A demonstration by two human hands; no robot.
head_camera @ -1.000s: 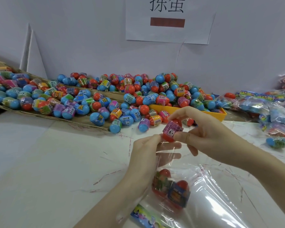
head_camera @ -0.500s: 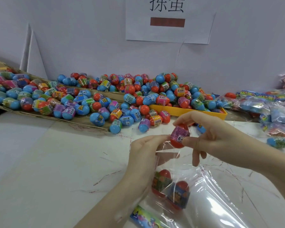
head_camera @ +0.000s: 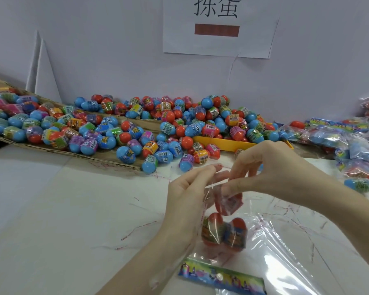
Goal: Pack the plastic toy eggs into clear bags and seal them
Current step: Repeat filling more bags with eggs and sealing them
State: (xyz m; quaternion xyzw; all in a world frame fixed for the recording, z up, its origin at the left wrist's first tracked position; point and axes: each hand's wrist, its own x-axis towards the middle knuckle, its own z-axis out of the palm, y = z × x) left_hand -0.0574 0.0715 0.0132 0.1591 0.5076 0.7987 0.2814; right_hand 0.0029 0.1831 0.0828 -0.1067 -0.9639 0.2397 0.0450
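Observation:
A clear bag [head_camera: 285, 256] lies on the white table in front of me, its mouth toward the egg pile. My left hand [head_camera: 188, 201] pinches the bag's mouth edge and holds it apart. Two red eggs [head_camera: 224, 232] with printed wraps sit side by side inside the bag. A third red egg [head_camera: 229, 204], blurred, is just inside the mouth, right below my right thumb. My right hand [head_camera: 271, 169] hovers over the mouth with its fingers spread and loose. A colourful printed header strip [head_camera: 222, 277] runs along the bag's near end.
A big heap of blue and red toy eggs [head_camera: 136, 128] covers a cardboard sheet [head_camera: 107, 159] and a yellow tray [head_camera: 228, 143] along the back wall. Filled bags [head_camera: 354, 145] pile up at the right. A paper sign [head_camera: 217, 26] hangs on the wall.
My right hand carried the red egg from above the bag's mouth down into it, and its fingers have spread. The left hand has kept hold of the bag's edge.

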